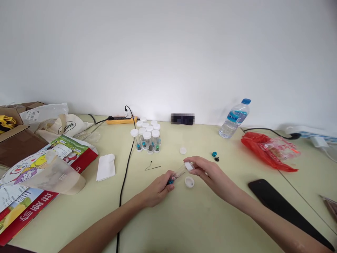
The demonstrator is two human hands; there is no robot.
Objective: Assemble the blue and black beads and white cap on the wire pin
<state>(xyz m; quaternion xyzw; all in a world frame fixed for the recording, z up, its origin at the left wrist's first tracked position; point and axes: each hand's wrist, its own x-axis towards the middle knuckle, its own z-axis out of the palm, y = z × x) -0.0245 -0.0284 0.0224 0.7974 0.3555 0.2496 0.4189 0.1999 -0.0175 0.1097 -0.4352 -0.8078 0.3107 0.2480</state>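
A clear plastic tube [179,172] is held tilted over the table, with something teal at its lower end. My left hand [159,189] is closed round that lower end. My right hand [207,172] pinches a white cap [189,166] at the tube's upper end; whether the cap is fully seated I cannot tell. Just below lies a white cap with its hollow side up [189,182]. Another white cap [183,150] lies flat behind. A small teal piece [214,154] and a small black piece [216,159] rest to the right of my right hand.
Several white-capped tubes [147,138] stand together at the back. A thin bent wire [152,168] lies left of centre, near a black cable [125,175]. A water bottle [234,119], red plastic bag [259,151] and long black object [284,211] are right; a cup [60,177] is left.
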